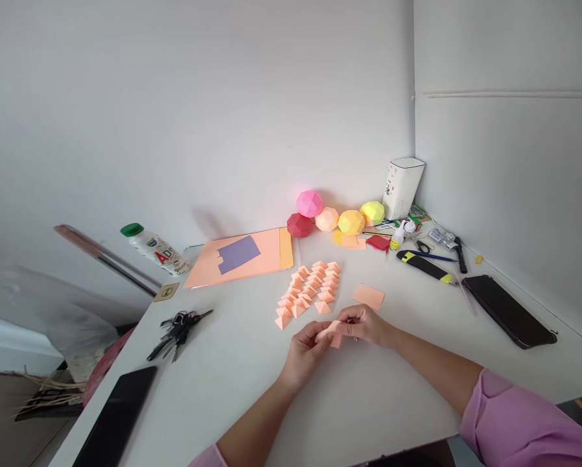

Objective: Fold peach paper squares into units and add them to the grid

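Note:
Between both hands is a small peach piece of paper, partly folded and partly hidden by my fingers. My left hand pinches its left side, and my right hand grips its upper right side. Just beyond the hands stand rows of folded peach paper pieces, each shaped like a small pyramid. A flat peach paper sheet lies right behind my right hand.
Faceted paper balls line the wall. Large paper sheets and keys lie left. A glue bottle, a utility knife and a black phone are right. A bottle stands at the far left edge.

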The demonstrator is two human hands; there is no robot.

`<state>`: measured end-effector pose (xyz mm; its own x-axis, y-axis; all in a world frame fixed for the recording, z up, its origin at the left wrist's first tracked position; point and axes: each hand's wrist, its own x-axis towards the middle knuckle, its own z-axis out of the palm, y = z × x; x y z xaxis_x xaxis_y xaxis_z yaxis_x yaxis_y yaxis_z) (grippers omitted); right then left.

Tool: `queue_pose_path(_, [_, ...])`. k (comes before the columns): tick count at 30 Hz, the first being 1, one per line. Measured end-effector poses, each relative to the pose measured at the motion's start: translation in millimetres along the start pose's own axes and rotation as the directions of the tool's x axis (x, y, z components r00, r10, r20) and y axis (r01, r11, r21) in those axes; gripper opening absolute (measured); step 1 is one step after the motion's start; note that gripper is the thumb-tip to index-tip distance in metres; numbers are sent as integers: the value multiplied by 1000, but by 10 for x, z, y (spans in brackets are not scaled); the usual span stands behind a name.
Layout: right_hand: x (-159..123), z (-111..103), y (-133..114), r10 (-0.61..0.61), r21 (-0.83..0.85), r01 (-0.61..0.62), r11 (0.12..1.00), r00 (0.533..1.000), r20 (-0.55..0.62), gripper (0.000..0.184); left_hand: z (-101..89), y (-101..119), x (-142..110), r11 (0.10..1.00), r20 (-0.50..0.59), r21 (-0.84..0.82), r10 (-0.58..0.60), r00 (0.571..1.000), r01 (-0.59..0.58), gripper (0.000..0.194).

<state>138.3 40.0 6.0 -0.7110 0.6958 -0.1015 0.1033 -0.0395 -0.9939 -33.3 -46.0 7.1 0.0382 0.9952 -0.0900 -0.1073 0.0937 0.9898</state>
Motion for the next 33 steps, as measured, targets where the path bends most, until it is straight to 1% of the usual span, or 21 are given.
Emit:
queue_pose_path(4, [-1, 17, -2, 21, 48, -18, 999, 998, -56, 33, 11, 0, -14, 995, -10, 97, 23, 1000, -22, 33])
queue_pose_path(7, [3, 17, 2, 39, 67, -35, 997, 998, -50, 37, 16, 0, -22, 989, -18, 148, 31, 999, -28, 33])
queue_pose_path(10, [13, 6, 23, 54, 62, -52, 997, 998, -38, 37, 19, 3, -30, 983, -17, 180, 35, 999, -32, 34])
queue_pose_path(15, [25, -3, 56, 32, 76, -28, 997, 998, -45, 34, 23, 4, -43, 981, -13, 186, 49, 999, -45, 34])
queue_pose_path(19, [26, 2, 54, 19, 71, -15, 997, 998, -59, 31, 26, 0, -50, 971, -2, 230, 60, 998, -58, 33])
queue_pose_path(24, [21, 11, 29, 15, 59, -11, 998, 998, -55, 29, 23, 15, -56, 960, -4, 276, 48, 999, -45, 34])
queue_pose_path(33, [19, 7, -1, 18, 67, -14, 998, 998, -52, 25, 27, 23, -57, 959, 2, 281, 34, 999, -33, 37])
